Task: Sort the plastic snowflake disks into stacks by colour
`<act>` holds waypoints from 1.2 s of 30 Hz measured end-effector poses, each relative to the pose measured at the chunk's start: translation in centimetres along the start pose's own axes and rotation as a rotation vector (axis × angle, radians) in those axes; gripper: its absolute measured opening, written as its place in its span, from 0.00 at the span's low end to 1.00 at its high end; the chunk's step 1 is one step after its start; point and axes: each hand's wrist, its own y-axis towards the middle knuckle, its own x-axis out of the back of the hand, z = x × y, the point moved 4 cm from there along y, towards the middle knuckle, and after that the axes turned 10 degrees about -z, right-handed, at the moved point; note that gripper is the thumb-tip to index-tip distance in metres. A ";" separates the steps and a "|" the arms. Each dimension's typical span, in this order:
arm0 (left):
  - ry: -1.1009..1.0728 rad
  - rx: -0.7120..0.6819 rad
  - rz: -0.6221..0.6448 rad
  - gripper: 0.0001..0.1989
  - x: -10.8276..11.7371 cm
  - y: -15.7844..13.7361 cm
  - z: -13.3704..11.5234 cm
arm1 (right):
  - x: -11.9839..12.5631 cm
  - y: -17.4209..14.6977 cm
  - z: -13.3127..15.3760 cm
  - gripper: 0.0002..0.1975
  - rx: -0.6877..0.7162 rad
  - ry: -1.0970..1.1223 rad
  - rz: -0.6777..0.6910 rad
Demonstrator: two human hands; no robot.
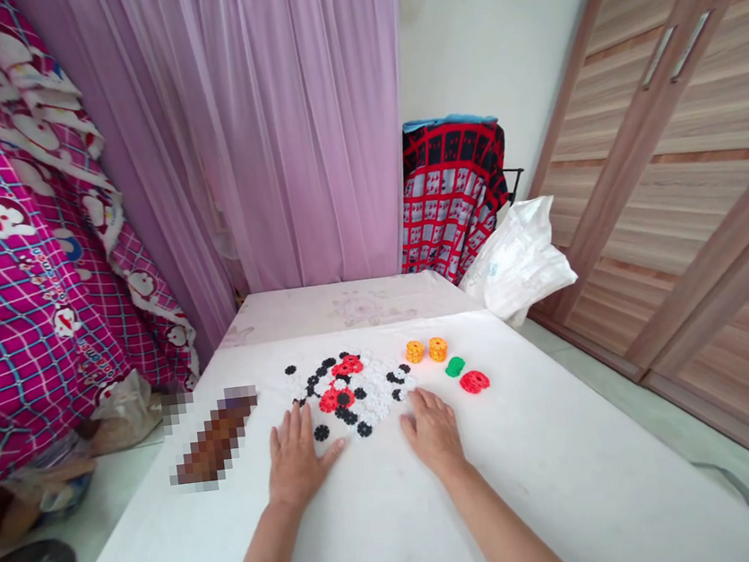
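My left hand (294,460) lies palm down on the white-covered table (390,532), its thumb stretched inward and nothing in it. My right hand (434,432) also rests palm down, fingers slightly bent, at the right edge of a spread of toothed plastic discs. White discs (374,391) form its middle, with red discs (336,400) and black discs (321,373) toward the left. One black disc (321,433) sits apart near my left thumb. Beyond my right hand stand two orange disc stacks (437,350), a green stack (455,366) and a red stack (474,382).
A pixelated brown item (213,439) lies at the table's left side. A white plastic bag (517,260) leans at the far right corner. Purple curtains (309,126) hang behind the table, and a wooden wardrobe (693,172) stands to the right.
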 end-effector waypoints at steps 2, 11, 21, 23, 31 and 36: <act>0.070 -0.004 0.095 0.47 0.2 -0.3 -0.7 | -0.1 -0.1 0.4 0.26 -0.013 -0.060 0.066; 0.120 -0.041 0.208 0.44 -0.4 0.2 -4.7 | -1.7 0.7 3.6 0.26 0.232 0.071 0.254; 0.086 0.061 -0.015 0.25 -0.6 2.4 -3.9 | -1.8 2.1 2.9 0.22 0.073 0.129 -0.017; 0.091 0.086 -0.036 0.26 -0.7 2.3 -3.3 | -2.0 2.1 2.3 0.23 -0.058 0.029 -0.042; 0.085 0.238 -0.124 0.35 -1.3 4.1 0.8 | -3.6 3.8 3.0 0.31 -0.061 -0.047 0.097; 0.091 0.215 -0.087 0.35 -2.0 8.3 2.7 | -4.9 5.7 3.4 0.30 0.046 -0.043 0.112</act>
